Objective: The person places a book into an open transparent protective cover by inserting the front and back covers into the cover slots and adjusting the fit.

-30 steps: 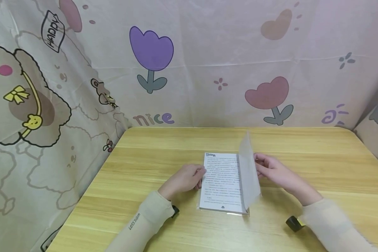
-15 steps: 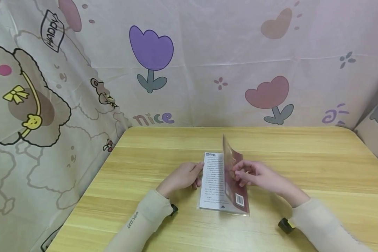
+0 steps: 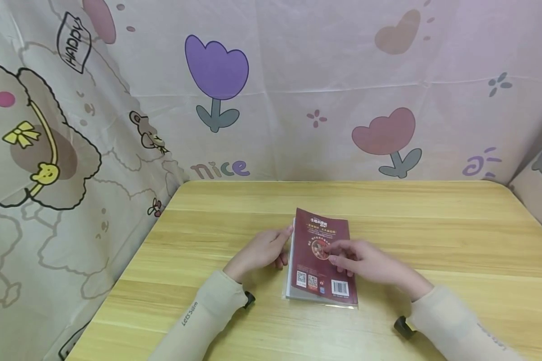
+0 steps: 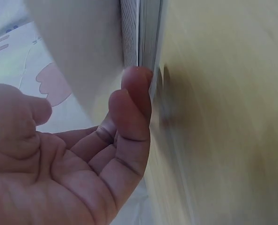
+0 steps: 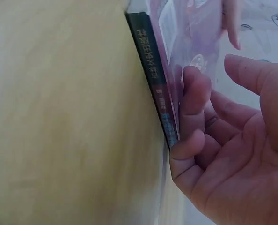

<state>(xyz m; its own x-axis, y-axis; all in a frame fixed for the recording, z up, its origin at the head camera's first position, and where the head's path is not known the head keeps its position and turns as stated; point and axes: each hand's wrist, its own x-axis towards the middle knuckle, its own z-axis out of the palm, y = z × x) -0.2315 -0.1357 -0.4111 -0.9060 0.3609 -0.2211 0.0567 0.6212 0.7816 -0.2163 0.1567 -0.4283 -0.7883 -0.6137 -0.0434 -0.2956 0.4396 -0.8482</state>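
Note:
A thin book [image 3: 307, 265] lies on the table, its dark red back cover uppermost with a barcode, square codes and a round picture. The cover's left side stands slightly raised off the pages. At the left edge, my left hand [image 3: 259, 250] touches the book; in the left wrist view, fingertips meet the page edges [image 4: 148, 35] while the thumb stands apart. My right hand [image 3: 366, 258] rests over the cover's right half, its fingers loosely bent. Beside those fingers, the right wrist view shows the dark spine [image 5: 150, 70]. Clear plastic shows along the book's lower edge.
The wood-grain table [image 3: 208, 210] stretches out around the book. A patterned cloth [image 3: 293, 60] hangs behind it and another side of cloth on the left. Small black devices [image 3: 404, 327] sit under both wrists.
The back cover has swung from standing up at the right over to the left, covering the printed page. My right hand has moved left with it; the left hand has barely moved.

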